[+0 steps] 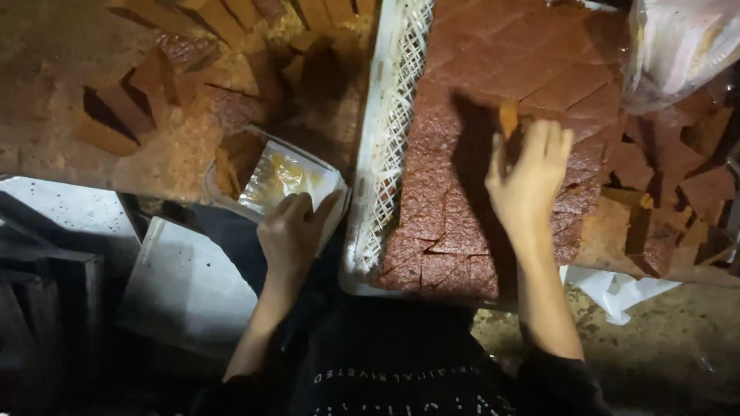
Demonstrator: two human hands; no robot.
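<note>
The right hand (530, 181) has its grip closed on a small orange-brown piece (508, 118), pinched between thumb and fingertips and lifted just above the reddish-brown slab (493, 85) that fills the white lattice-sided crate (385, 146). The slab is scored into squares and triangles, and the hand casts a dark shadow on it to the left of the wrist. The held piece stands on edge, its upper end poking out above the fingers, over the middle of the slab toward its right side. The left hand (291, 231) has its grip wrapped around the near edge of a clear plastic container (277, 179), thumb and fingers curled over its rim; the container is tilted, with yellowish contents showing through its shiny wall, and it sits just beside the crate's left wall, over the person's lap. Beyond it, on the counter (46, 115) at upper left, loose cut pieces (154, 85) of the same brown stuff lie scattered at odd angles on a crumb-covered surface. To the right of the crate more cut pieces (678, 192) are heaped, some darker, some orange at the edge, and a clear plastic bag (678, 46) hangs in at the top right corner. A white crumpled sheet (617, 289) pokes out below the crate's right end. Flat grey-white boards (185, 285) lie at lower left, near the left forearm.
</note>
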